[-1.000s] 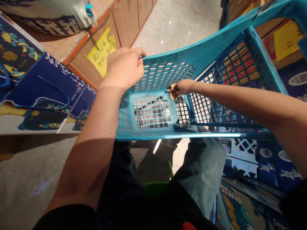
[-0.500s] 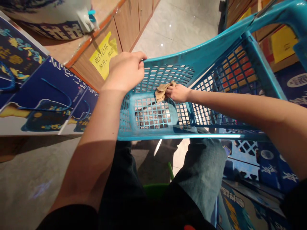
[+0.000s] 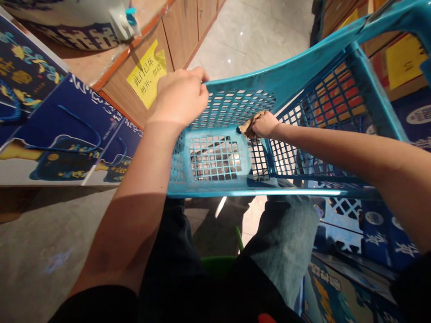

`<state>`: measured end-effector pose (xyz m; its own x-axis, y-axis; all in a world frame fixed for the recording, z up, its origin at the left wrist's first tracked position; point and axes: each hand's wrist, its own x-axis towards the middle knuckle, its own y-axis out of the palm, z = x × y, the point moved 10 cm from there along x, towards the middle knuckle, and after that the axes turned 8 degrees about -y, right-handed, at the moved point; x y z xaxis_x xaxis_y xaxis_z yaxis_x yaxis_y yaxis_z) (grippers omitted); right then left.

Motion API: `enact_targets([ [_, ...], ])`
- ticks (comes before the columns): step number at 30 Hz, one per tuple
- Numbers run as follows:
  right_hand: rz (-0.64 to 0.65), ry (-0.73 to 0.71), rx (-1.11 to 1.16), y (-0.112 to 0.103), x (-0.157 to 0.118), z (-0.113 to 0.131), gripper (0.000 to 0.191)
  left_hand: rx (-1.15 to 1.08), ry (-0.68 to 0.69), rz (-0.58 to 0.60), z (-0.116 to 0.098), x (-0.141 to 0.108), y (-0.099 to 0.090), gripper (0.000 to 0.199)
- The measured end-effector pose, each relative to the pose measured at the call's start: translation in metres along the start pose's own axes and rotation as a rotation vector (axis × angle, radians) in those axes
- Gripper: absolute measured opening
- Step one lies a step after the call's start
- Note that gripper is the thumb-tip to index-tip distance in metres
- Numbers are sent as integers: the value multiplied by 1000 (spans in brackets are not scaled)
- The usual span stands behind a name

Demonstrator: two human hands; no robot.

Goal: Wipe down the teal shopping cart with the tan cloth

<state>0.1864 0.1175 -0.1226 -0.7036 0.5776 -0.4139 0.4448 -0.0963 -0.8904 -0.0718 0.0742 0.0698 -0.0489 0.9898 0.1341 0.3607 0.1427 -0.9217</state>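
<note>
A blue plastic basket [image 3: 232,191] with latticed walls and floor lies across the view above my knees. My left hand [image 3: 183,96] is closed over the far rim at its left corner. Inside the basket, my right hand [image 3: 266,124] grips a crumpled tan cloth [image 3: 248,127], pressed near the far wall where it meets the floor. The cloth is partly hidden by my fingers. A latticed blue divider [image 3: 323,105] stands to the right of my right hand.
Blue printed gift bags [image 3: 63,121] stand at the left. Behind them is a wooden cabinet [image 3: 182,31] with a yellow note [image 3: 147,74] and a large white-and-blue jar [image 3: 77,27]. Blue boxes [image 3: 377,237] are stacked at the lower right.
My right hand has moved right along the far wall with the cloth, which is now bunched closer under the fingers. My left hand keeps its hold on the rim.
</note>
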Motion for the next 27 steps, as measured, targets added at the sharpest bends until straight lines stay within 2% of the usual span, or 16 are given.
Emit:
enact_targets([
  [3, 42, -19, 3, -10, 4, 18, 46, 121, -35, 67, -4, -3, 2, 56],
  [8, -118, -305, 82, -51, 14, 66, 52, 118, -10, 38, -4, -2, 2, 55],
  [10, -158, -339, 151, -58, 17, 73, 52, 64, 21, 0, -2, 0, 1, 52],
  [13, -102, -210, 307, -46, 20, 64, 53, -25, 44, -35, 4, 2, 2, 47],
  [17, 89, 122, 453, -9, 10, 30, 27, -39, 54, -51, 6, 3, 2, 47],
  [20, 113, 298, 522, 2, -1, 12, 23, -9, 53, -54, 2, 1, -1, 49],
  [23, 94, 274, 475, -6, -1, 24, 28, 30, -8, -12, 1, -3, -1, 49],
  [27, 195, 10, 459, -21, 9, 84, 36, 58, -55, -9, 0, -8, -8, 49],
])
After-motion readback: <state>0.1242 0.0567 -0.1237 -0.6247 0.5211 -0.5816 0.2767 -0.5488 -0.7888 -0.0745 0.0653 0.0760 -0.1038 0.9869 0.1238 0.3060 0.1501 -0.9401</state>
